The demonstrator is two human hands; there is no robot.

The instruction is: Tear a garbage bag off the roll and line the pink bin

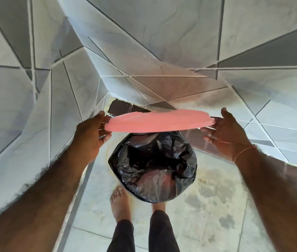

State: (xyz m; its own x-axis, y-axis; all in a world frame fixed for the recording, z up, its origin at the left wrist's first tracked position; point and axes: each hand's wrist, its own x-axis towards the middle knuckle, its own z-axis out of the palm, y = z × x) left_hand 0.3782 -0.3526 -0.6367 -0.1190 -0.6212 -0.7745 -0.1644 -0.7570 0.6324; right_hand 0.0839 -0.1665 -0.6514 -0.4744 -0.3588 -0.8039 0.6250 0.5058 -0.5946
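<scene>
A round pink lid (159, 121) is held level in the air between both hands. My left hand (92, 134) grips its left edge and my right hand (226, 131) grips its right edge. Directly below stands the bin, wrapped in a black garbage bag (153, 166) that covers its rim and lines its inside; pink shows faintly through the plastic near the bottom. The lid hides the far edge of the bag. The roll of bags is not in view.
The bin stands on a pale tiled floor (217, 206) in a corner of grey-white tiled walls (35, 124). My bare feet (119, 202) and dark trouser legs are just in front of the bin. The floor has stains to the right.
</scene>
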